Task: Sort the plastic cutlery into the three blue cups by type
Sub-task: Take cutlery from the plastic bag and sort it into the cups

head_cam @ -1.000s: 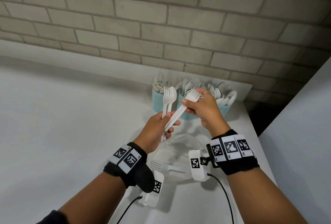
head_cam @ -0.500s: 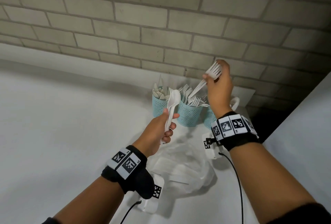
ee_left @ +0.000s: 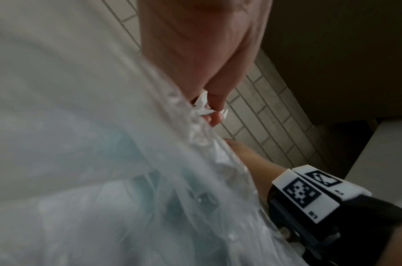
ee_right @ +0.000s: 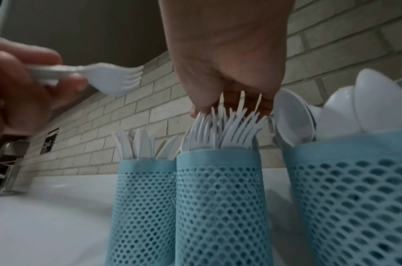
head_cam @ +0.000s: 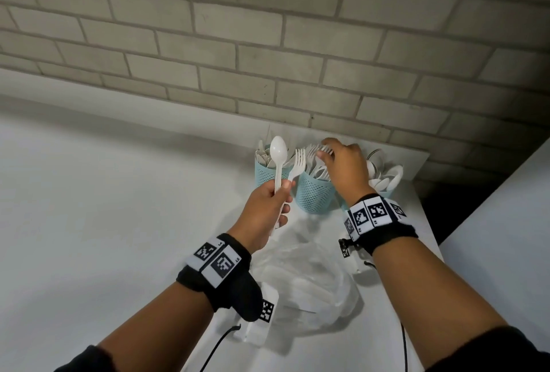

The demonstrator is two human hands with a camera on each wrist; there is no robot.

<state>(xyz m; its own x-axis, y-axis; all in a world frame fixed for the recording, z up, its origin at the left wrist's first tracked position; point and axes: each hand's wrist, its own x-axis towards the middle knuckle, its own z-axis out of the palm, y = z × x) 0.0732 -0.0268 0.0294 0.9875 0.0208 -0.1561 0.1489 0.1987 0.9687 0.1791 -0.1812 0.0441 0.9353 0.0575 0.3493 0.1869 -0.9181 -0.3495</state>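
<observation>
We hold our left hand [head_cam: 266, 208] in front of the cups, with the fingers curled around two handles: a white plastic spoon [head_cam: 278, 160] that stands upright and a white plastic fork [head_cam: 297, 163] that leans toward 1 o'clock. Our right hand [head_cam: 346, 167] is over the middle blue mesh cup [head_cam: 312, 196], palm down. Its fingertips [ee_right: 199, 109] touch the tines of the forks [ee_right: 224, 131] that stand in this cup. We cannot tell if the fingers pinch one fork or only press on the tines.

The three cups stand in a row near the brick wall [head_cam: 268, 29]. The left blue cup [ee_right: 145, 207], at 9 o'clock from the middle one and touching it, holds knives [ee_right: 140, 144]. The right blue cup [ee_right: 354, 198], at 3 o'clock, holds spoons [ee_right: 354, 115]. At 6 o'clock from the cups a clear plastic bag [head_cam: 309, 279] lies on the white counter [head_cam: 104, 208], with some white cutlery inside.
</observation>
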